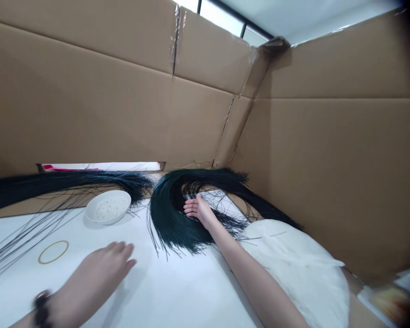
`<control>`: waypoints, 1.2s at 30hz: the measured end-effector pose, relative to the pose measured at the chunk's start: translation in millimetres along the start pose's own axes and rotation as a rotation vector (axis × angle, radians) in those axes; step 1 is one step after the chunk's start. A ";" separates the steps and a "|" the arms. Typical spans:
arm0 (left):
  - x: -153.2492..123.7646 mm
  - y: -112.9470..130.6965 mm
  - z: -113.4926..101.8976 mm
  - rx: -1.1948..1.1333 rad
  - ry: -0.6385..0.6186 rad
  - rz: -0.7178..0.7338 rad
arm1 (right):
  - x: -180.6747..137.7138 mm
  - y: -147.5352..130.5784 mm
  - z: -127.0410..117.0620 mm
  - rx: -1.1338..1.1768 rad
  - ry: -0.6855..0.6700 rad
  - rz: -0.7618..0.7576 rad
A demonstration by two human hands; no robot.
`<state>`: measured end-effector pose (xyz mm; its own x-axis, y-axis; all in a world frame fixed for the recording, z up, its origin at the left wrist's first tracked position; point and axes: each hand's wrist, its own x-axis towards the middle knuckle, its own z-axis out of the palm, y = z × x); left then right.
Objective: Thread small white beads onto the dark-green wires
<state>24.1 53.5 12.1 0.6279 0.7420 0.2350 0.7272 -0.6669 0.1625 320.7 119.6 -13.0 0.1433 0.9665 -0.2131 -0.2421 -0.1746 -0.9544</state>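
Note:
My right hand (198, 208) reaches into the bend of a thick bundle of dark green, hair-like strands (171, 218), curved round like a hook. Its fingers are stretched out against the inner strands, and no grip shows. Lower left, my left hand (105, 264), slightly blurred, hovers over the white surface with fingers loosely bent and thumb apart, holding nothing. A dark beaded bracelet circles that wrist. Nearest to it are a white bowl (108, 207) with whitish bits inside and a thin yellowish ring (53, 252), like a rubber band.
Another dark strand bundle (71, 182) stretches along the back left, with loose strands (23, 237) trailing over the white table (150, 296). At right lies a white plastic-like bag (300, 264). Tall cardboard walls (328, 159) close off the back and right; a slot opens at back left.

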 end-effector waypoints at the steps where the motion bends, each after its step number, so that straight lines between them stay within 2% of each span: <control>1: 22.0 14.5 -1.6 0.010 -0.069 0.051 | 0.3 1.2 -0.3 -0.005 -0.004 -0.005; 2: 41.6 27.2 -0.6 0.001 -0.089 0.097 | 0.8 2.4 -0.6 -0.011 -0.007 -0.011; 4: 70.9 43.9 8.6 -0.010 -0.014 0.200 | 2.2 4.7 -1.0 -0.029 -0.010 -0.021; 5: 80.2 47.5 15.8 0.000 0.032 0.227 | 3.0 5.7 -1.0 -0.041 -0.010 -0.026; 7: 89.5 47.3 31.8 0.012 0.041 0.269 | 4.4 7.2 -1.1 -0.068 -0.009 -0.037; 12: 86.9 32.8 54.5 0.015 0.047 0.308 | 3.4 7.5 -1.0 -0.153 -0.008 -0.081; 17: 85.1 28.4 56.6 0.001 0.104 0.294 | -2.0 6.0 2.6 -0.324 0.017 -0.183; 25: 82.5 28.9 53.3 -0.083 0.203 0.254 | -18.0 8.3 15.4 -0.773 0.074 -0.402; 30: 81.6 28.0 52.7 -0.146 0.261 0.233 | -19.9 9.4 17.8 -0.973 0.096 -0.417; 36: 81.2 26.5 53.6 -0.187 0.302 0.225 | -19.6 3.3 15.1 -1.045 0.051 -0.396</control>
<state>109.2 99.8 -15.9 0.6354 0.5417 0.5503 0.5013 -0.8314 0.2396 302.5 102.9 -8.7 0.0764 0.9843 0.1590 0.7512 0.0480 -0.6583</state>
